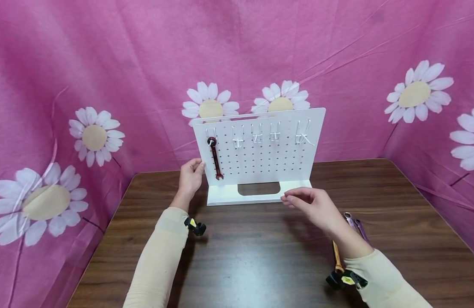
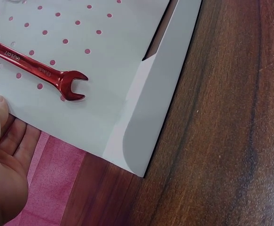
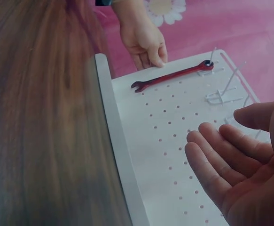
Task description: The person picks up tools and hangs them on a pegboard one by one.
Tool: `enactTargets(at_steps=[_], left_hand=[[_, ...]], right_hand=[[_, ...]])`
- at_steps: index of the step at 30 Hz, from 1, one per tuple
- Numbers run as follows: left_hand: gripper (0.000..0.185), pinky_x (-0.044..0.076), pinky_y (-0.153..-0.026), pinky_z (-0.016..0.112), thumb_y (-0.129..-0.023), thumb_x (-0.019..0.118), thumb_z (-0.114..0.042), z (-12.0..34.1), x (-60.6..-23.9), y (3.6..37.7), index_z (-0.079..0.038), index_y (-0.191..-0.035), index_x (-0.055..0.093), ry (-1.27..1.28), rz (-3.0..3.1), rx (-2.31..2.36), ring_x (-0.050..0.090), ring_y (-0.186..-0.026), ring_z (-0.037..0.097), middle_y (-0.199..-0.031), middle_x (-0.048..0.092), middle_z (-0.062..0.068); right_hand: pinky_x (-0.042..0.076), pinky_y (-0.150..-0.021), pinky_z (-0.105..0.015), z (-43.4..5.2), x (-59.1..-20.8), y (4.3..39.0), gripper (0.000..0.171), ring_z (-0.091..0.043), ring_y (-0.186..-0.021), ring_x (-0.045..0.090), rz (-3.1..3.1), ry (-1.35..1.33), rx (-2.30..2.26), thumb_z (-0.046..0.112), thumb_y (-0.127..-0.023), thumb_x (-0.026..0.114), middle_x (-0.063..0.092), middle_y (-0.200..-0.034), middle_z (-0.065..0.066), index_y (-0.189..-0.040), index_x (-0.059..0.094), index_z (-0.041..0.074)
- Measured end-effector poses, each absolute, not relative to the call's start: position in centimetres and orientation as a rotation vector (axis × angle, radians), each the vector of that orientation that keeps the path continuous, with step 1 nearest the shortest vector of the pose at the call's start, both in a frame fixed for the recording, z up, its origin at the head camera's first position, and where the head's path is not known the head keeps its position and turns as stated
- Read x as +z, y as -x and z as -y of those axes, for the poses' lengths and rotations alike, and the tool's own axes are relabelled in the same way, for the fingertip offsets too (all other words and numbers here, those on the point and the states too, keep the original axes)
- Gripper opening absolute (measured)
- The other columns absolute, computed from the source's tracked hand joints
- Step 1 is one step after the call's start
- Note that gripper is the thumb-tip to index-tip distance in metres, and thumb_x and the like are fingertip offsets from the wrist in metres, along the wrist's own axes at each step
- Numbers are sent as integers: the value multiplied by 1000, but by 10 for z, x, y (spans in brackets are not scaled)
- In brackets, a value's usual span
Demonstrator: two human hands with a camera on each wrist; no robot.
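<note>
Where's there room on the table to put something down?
Bare table lies in front of the board, between the sleeves, and more to the right of the wrenches. It's crowded around the right wrist, where they lie.

Plain cream sleeves (image 1: 156,261) show at lower left and lower right; the black wrist cameras (image 1: 198,229) carry yellow markings (image 1: 193,223).

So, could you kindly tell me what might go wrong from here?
The red combination wrench hangs by its ring end on a hook, so a bump to the white pegboard might shake it off. The left hand pinches the board's left edge, so a tug there could swing it round. The orange wrench lies close to the right wrist camera, which might knock it.
</note>
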State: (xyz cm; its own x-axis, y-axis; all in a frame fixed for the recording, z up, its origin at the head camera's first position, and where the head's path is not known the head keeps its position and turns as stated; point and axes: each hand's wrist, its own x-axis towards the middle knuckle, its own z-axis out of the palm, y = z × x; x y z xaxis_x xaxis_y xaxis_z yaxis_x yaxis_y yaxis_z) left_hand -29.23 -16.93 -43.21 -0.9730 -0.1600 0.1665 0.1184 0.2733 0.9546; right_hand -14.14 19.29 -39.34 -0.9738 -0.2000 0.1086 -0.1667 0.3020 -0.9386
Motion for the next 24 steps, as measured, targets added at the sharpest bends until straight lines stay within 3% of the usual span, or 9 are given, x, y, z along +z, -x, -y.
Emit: enactTargets(at_steps=[8, 16, 20, 24], left_hand=[[26, 57, -87, 22, -110, 62, -9, 169, -431, 292, 8, -127, 71, -36, 2316, -1767, 68, -89, 9, -122, 75, 31], [26, 60, -103, 48, -110, 62, -9, 170, -432, 293, 8, -128, 71, -37, 2312, -1782, 68, -91, 13, -122, 74, 32], [26, 60, -104, 51, -110, 62, -9, 169, -432, 293, 8, -127, 71, -34, 2307, -1785, 67, -92, 13, -122, 74, 32], [26, 61, -102, 46, -110, 62, -9, 170, -432, 294, 8, -127, 71, -35, 2314, -1771, 68, -93, 13, -123, 74, 32]], right_hand=[[64, -88, -24, -204, -398, 132, 26, 0, -93, 76, -2517, 307, -1773, 7, -107, 66, 78, -115, -32, -122, 71, -13], [62, -84, -21, -216, -398, 120, 26, 3, -93, 75, -2591, 282, -1686, 11, -106, 70, 80, -117, -24, -125, 74, -7], [62, -81, -21, -224, -402, 115, 27, 1, -93, 76, -2611, 274, -1668, 11, -105, 71, 80, -117, -25, -125, 73, -7], [62, -80, -20, -233, -407, 111, 28, -4, -94, 78, -2634, 247, -1647, 13, -105, 71, 80, -115, -25, -125, 73, -8]])
